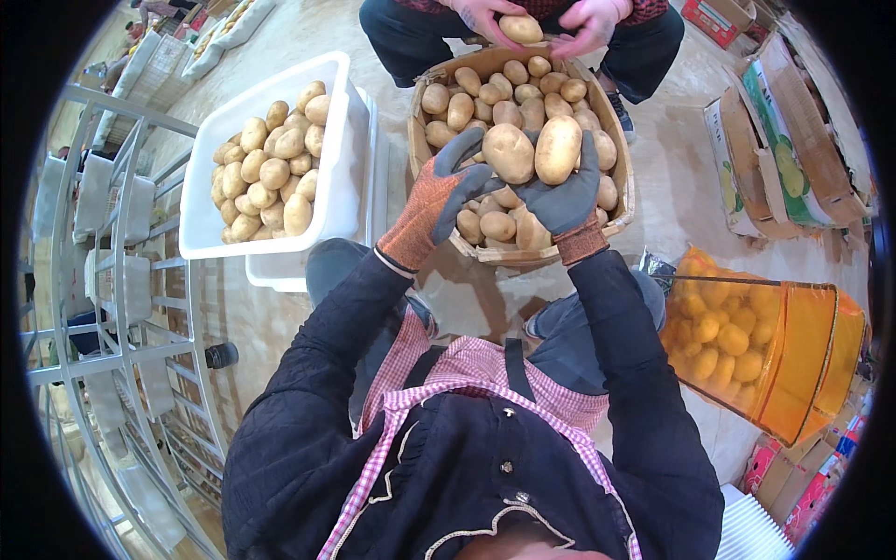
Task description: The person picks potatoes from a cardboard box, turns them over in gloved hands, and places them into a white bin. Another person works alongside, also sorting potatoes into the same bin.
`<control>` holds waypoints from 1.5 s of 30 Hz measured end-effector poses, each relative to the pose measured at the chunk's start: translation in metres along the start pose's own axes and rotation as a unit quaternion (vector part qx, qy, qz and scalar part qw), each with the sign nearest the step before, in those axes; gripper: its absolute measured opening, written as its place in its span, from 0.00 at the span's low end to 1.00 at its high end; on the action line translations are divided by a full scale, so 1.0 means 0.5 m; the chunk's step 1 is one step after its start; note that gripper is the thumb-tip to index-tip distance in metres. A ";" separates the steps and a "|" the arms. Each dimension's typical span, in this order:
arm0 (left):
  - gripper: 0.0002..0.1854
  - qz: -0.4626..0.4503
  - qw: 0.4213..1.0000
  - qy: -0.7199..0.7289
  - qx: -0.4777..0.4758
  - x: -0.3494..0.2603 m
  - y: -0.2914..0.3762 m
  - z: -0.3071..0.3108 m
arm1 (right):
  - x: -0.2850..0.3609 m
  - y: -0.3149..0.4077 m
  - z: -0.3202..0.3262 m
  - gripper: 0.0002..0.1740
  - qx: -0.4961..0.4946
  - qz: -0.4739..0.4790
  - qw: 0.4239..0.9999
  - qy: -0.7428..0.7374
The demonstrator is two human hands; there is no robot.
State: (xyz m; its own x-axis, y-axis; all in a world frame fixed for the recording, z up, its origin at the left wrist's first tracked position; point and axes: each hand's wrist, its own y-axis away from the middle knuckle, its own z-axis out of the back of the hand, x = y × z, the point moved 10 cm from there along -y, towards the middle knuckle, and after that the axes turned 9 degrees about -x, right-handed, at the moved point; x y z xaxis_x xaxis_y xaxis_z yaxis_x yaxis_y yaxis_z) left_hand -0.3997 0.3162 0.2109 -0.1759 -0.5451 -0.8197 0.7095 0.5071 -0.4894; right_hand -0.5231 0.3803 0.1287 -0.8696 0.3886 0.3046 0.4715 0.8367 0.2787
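My left hand [446, 196], in an orange knit glove with a dark grey coated palm, is at the left edge of a large roundish potato [509, 153]. Its thumb and fingers are apart; whether they grip that potato or only touch it is unclear. In a matching glove, my right hand [564, 199] holds a long oval potato [558, 150] upright, with its thumb along the right side. Its palm reaches beneath the roundish potato too. Both hands are over a wood-rimmed basket [625, 183] of loose potatoes [507, 113], between my knees.
A white plastic tub [194, 203] of potatoes stands on the left beside a metal rack [126, 280]. Across the basket, a co-worker's pink-gloved hands [539, 24] hold a potato. An orange mesh bag [798, 350] of potatoes lies right, below cardboard boxes [784, 140].
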 end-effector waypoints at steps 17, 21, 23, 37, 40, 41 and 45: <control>0.40 0.149 0.933 -0.293 0.146 0.493 -0.190 -0.149 | -0.028 0.034 0.047 0.46 -0.123 -0.047 0.991 -0.026; 0.45 0.161 0.862 -0.425 0.225 0.602 -0.213 -0.258 | 0.058 0.001 0.054 0.49 -0.173 0.058 0.983 0.004; 0.43 0.178 0.872 -0.418 0.183 0.616 -0.210 -0.240 | 0.083 -0.007 0.051 0.51 -0.181 0.095 0.978 0.027; 0.32 0.313 0.649 0.693 -0.036 0.108 0.032 -0.059 | 0.116 0.035 -0.035 0.55 -0.011 0.259 0.908 0.328; 0.28 0.261 0.650 0.714 -0.012 0.025 0.037 -0.010 | 0.118 0.065 -0.060 0.54 -0.005 0.426 0.664 0.614; 0.28 0.259 0.649 0.715 -0.015 0.007 0.041 0.000 | 0.121 0.081 -0.067 0.55 0.001 0.441 0.646 0.623; 0.26 0.241 0.642 0.728 -0.003 -0.052 0.065 0.021 | 0.142 0.141 -0.051 0.50 0.018 0.323 0.866 0.382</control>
State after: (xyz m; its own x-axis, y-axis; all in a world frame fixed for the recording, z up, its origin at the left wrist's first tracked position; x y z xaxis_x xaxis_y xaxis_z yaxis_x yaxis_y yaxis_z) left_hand -0.3651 0.3397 0.2195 -0.3919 0.8751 -0.2840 0.9188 0.3880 -0.0723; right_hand -0.5479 0.4569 0.1932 -0.0692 0.4227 0.9036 0.8061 0.5572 -0.1990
